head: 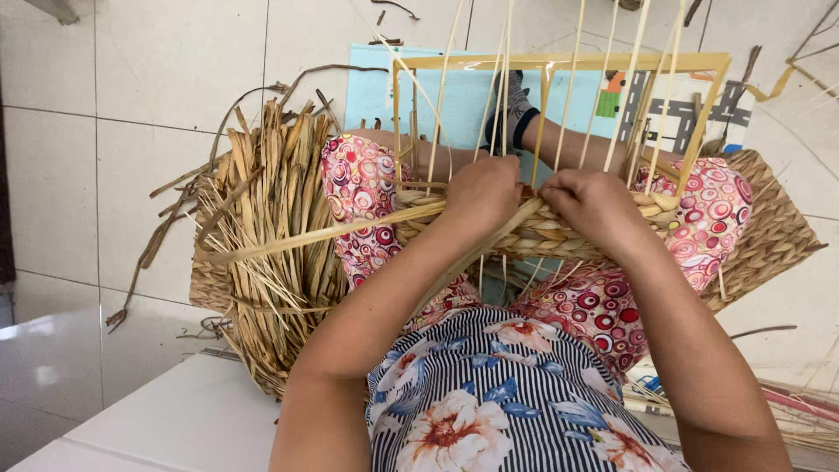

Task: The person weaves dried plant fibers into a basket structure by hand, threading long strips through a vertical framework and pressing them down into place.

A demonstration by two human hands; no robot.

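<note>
A half-woven basket (542,234) of dried straw-coloured fibre rests across my lap on a yellow wire frame (559,61), with thin upright stakes rising from the woven band. My left hand (481,194) grips a flat pale strand (315,236) that trails out to the left. My right hand (594,205) is closed on the woven braid beside it, fingers tucked into the weave. Both hands nearly touch at the middle of the rim.
A thick bundle of dried leaves (271,227) lies on the tiled floor at my left. A finished woven basket (769,236) sits at my right. A blue play mat (454,96) lies under my feet; loose strands (804,411) lie at the lower right.
</note>
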